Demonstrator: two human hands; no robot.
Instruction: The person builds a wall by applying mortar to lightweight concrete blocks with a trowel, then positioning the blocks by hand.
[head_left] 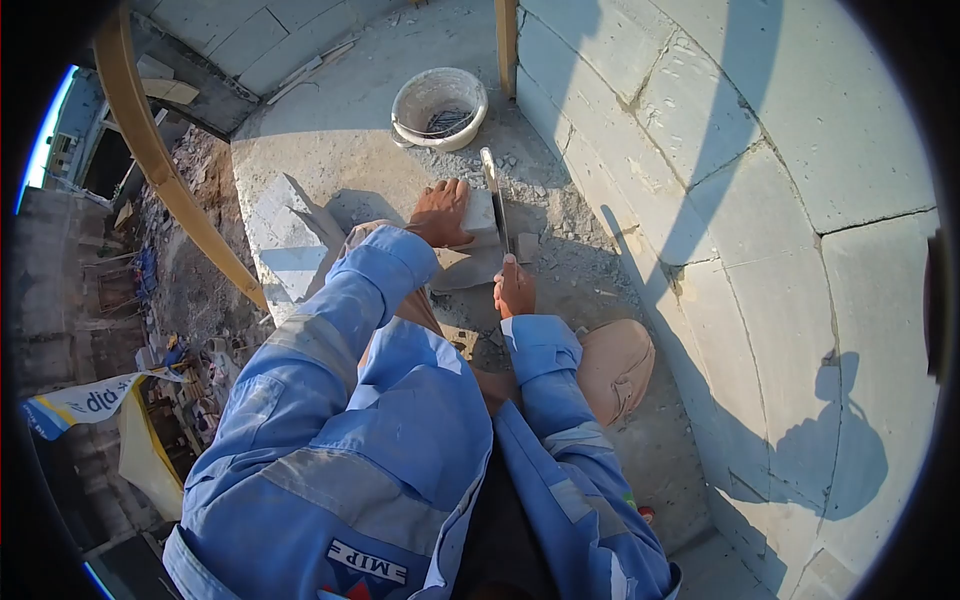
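Note:
My left hand [440, 212] lies on a pale grey concrete block [482, 213], fingers laid over its top and pointing away from me. Closed around the near end of a long metal blade [497, 195] is my right hand [514, 288]; its handle is hidden in my fingers. The blade stands nearly edge-on to me along the block's right side, its rounded tip pointing toward the bucket. Whether it is a saw or a machete I cannot tell. Rubble and grey dust [570, 215] lie just right of the blade.
A dusty white bucket [440, 105] with dark metal pieces inside stands ahead. Broken block pieces [290, 235] lie left, near the floor's edge, with debris-strewn ground below. A block wall [740, 240] rises close on the right. A wooden post [506, 45] stands behind the bucket; a curved-looking beam [170, 170] crosses the left.

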